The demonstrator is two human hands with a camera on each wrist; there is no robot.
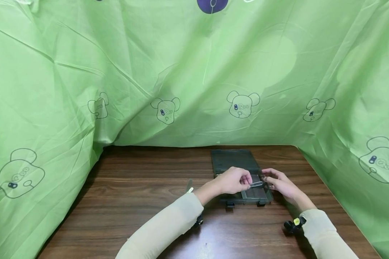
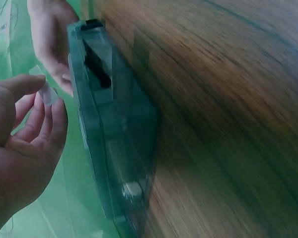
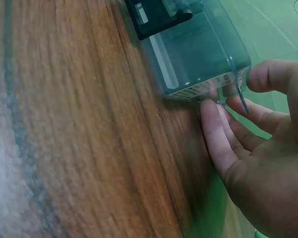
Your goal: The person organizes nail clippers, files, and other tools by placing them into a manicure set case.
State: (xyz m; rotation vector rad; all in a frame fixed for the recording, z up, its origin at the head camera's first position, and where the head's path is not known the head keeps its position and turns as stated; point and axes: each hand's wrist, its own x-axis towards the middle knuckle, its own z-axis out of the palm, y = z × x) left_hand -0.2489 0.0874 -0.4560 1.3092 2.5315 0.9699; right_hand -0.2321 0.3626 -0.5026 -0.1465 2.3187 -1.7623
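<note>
A dark translucent plastic organizer box point(image 1: 233, 160) lies on the wooden table with its lid folded back, away from the person. My left hand point(image 1: 234, 180) is above the box's compartments and pinches a small clear plastic divider point(image 1: 256, 184) between thumb and fingers. In the left wrist view the same divider point(image 2: 48, 94) juts from the fingertips, apart from the box wall. At the box's right end, my right hand point(image 1: 283, 185) holds the side, fingers curled against the outer wall and thumb by the rim. A label with barcode-like stripes point(image 3: 203, 88) shows on that end.
Two black latches point(image 1: 229, 205) stick out from the box's near edge. Beside the left cuff, a small clear strip point(image 1: 189, 184) is partly hidden by the forearm. Green printed cloth point(image 1: 194, 118) hangs behind the table and along both sides.
</note>
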